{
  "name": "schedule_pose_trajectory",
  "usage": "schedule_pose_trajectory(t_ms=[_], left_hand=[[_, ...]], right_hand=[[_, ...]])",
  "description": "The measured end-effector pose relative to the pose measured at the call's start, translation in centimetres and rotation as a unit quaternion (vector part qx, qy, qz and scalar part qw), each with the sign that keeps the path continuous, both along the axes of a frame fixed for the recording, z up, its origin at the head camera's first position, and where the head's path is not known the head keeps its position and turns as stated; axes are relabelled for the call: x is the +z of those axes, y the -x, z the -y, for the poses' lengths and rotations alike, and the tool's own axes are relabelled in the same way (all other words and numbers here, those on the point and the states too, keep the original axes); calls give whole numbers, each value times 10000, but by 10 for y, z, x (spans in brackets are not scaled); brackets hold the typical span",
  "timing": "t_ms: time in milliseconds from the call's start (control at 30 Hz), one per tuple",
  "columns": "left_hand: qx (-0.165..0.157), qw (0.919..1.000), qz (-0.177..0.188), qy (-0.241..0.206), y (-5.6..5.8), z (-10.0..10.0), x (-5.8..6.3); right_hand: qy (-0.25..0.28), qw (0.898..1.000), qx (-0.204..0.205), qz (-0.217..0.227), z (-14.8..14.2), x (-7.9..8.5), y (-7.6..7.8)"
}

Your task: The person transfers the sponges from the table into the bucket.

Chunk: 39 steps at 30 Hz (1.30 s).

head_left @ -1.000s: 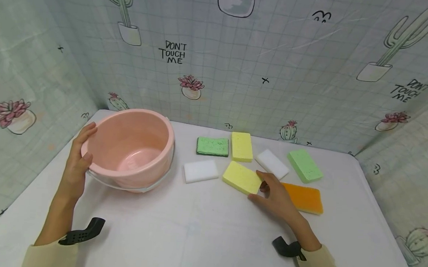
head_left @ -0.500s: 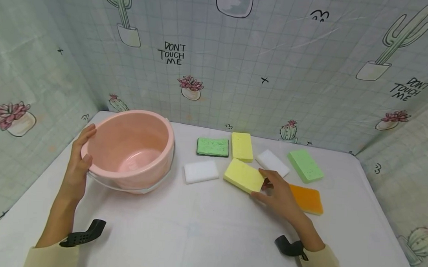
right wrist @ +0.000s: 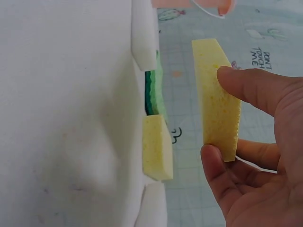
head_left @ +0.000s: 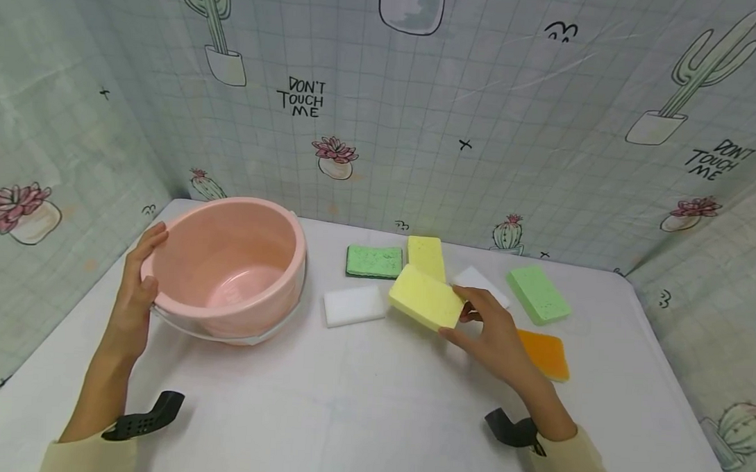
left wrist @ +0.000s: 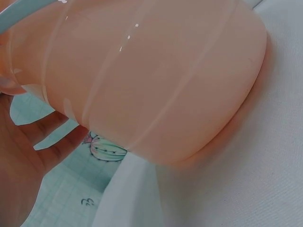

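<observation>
My right hand (head_left: 490, 334) pinches a yellow sponge (head_left: 426, 298) between thumb and fingers at its right end. In the right wrist view this sponge (right wrist: 215, 104) is raised off the white tabletop, with the thumb (right wrist: 255, 87) on one face and the fingers on the other side. At the left, my left hand (head_left: 135, 290) rests against the outer side of a pink bucket (head_left: 231, 314), thumb and fingers spread at its rim. The left wrist view shows the bucket's wall (left wrist: 156, 80) with fairly straight fingers (left wrist: 61, 146) touching it. The bucket stands upright with nothing visible inside.
On the white table (head_left: 322, 401) lie a green scrubbing sponge (head_left: 374, 261), another yellow sponge (head_left: 429, 253), white sponges (head_left: 353, 305) (head_left: 481, 284), a light green sponge (head_left: 538, 294) and an orange sponge (head_left: 545, 354). A patterned curtain (head_left: 382, 125) stands behind.
My right hand has lifted the yellow sponge off the table and moved it slightly farther away; it now overlaps the other yellow sponge in view. The left hand and bucket stay put.
</observation>
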<state>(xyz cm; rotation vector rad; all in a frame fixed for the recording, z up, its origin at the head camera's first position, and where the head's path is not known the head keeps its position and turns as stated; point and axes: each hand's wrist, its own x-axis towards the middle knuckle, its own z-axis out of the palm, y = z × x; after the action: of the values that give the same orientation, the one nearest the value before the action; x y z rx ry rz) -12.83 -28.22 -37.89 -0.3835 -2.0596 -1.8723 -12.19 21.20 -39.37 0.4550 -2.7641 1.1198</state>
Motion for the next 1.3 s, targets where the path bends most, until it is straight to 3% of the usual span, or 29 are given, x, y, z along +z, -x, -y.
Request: schedule_pose_trajectory(t_ms=[333,833,1300], left_hand=[[65,9999,-125,-1,2,2,-4],[181,9992,-121,334,-1,0,0],[134,9994,-171,273,1,3,-4]], right_hand=[[189,9993,224,-239,7,18,3],[10,9983,345,-478,28,44,12],[331,9934,780,-779,52,62,24]])
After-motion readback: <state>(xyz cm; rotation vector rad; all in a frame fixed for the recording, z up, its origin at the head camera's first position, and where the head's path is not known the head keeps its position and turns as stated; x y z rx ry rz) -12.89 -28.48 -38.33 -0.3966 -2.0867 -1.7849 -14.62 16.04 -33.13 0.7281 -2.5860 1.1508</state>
